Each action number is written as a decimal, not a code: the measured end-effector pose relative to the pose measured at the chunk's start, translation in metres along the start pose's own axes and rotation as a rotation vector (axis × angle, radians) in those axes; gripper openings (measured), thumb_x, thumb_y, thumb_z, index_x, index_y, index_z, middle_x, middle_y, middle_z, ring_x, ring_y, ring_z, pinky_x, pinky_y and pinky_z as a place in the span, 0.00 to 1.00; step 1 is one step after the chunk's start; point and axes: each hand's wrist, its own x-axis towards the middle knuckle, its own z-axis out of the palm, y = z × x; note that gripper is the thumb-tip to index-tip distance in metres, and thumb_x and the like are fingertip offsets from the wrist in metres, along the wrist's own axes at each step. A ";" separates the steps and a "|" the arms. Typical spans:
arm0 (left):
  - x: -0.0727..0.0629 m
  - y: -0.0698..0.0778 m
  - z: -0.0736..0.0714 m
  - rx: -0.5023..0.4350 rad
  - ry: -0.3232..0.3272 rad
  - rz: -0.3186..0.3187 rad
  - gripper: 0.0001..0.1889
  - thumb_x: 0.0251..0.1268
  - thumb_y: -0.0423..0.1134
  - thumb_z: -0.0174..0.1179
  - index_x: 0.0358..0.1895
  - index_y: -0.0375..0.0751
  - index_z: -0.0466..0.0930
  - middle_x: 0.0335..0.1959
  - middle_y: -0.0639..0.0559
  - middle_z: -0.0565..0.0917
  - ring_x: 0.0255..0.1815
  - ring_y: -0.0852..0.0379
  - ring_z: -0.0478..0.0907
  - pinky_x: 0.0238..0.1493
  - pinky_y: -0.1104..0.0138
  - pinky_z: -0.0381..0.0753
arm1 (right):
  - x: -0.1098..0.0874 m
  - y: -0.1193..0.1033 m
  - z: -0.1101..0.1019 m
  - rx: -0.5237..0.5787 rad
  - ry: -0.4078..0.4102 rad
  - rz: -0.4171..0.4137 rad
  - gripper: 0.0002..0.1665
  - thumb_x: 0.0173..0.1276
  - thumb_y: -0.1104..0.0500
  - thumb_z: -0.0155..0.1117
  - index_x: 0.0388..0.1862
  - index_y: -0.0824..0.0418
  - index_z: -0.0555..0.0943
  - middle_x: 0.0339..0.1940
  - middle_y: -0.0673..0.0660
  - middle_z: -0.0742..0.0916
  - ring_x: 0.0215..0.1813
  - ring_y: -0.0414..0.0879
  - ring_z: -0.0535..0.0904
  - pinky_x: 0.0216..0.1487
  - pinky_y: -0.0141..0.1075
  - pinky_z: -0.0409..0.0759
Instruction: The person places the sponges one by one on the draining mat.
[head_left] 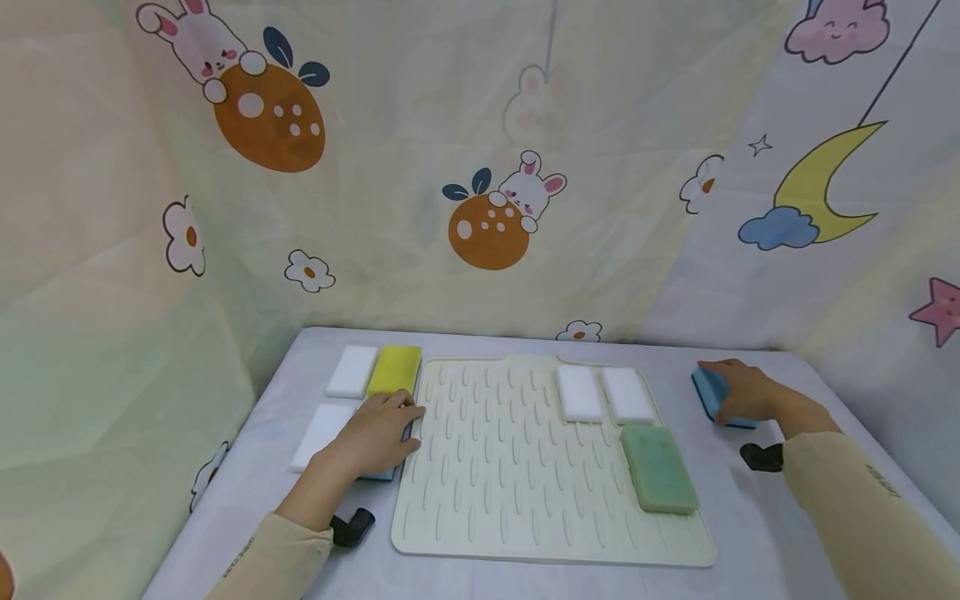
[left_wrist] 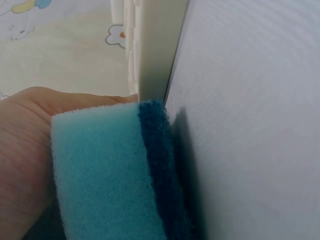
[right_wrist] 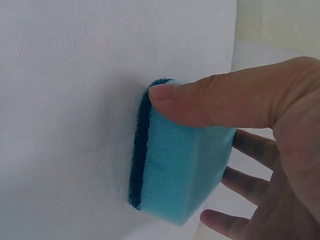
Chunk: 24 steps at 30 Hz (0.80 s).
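On the left, my left hand [head_left: 377,433] lies over a blue sponge [left_wrist: 102,170] beside the mat's left edge, holding it from above. That sponge has a dark blue scouring layer facing the tablecloth; most of it is hidden under the hand in the head view. Far right, my right hand [head_left: 750,393] grips a second blue sponge [right_wrist: 172,155]. Its thumb presses the near side, with the other fingers behind. This sponge also has its dark layer towards the cloth, its front edge tilted in the right wrist view.
A cream ridged mat [head_left: 517,500] lies mid-table. Two white sponge blocks [head_left: 579,394] and a green sponge [head_left: 658,468] are along its right side. Left of it lie a yellow sponge [head_left: 394,369] and two white blocks [head_left: 352,372]. A printed cloth wall [head_left: 390,217] stands behind.
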 end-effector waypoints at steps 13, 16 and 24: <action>-0.001 0.002 -0.002 0.001 -0.004 -0.008 0.27 0.66 0.46 0.70 0.66 0.40 0.81 0.59 0.49 0.79 0.63 0.43 0.75 0.68 0.50 0.72 | -0.001 0.003 0.001 0.003 0.002 -0.014 0.65 0.51 0.62 0.82 0.82 0.71 0.54 0.74 0.85 0.55 0.70 0.87 0.52 0.60 0.76 0.69; -0.001 0.002 -0.003 0.003 -0.003 -0.007 0.27 0.66 0.46 0.70 0.66 0.40 0.81 0.59 0.49 0.79 0.63 0.43 0.75 0.68 0.50 0.72 | -0.001 0.002 0.000 -0.006 0.006 -0.020 0.65 0.51 0.62 0.82 0.81 0.71 0.54 0.74 0.85 0.56 0.69 0.87 0.52 0.60 0.77 0.68; -0.001 0.002 -0.002 -0.005 0.002 -0.007 0.27 0.66 0.45 0.71 0.66 0.40 0.82 0.59 0.50 0.79 0.64 0.43 0.74 0.68 0.50 0.72 | 0.000 0.004 0.001 -0.025 0.013 -0.021 0.64 0.51 0.60 0.82 0.81 0.71 0.55 0.74 0.84 0.57 0.69 0.88 0.53 0.60 0.77 0.68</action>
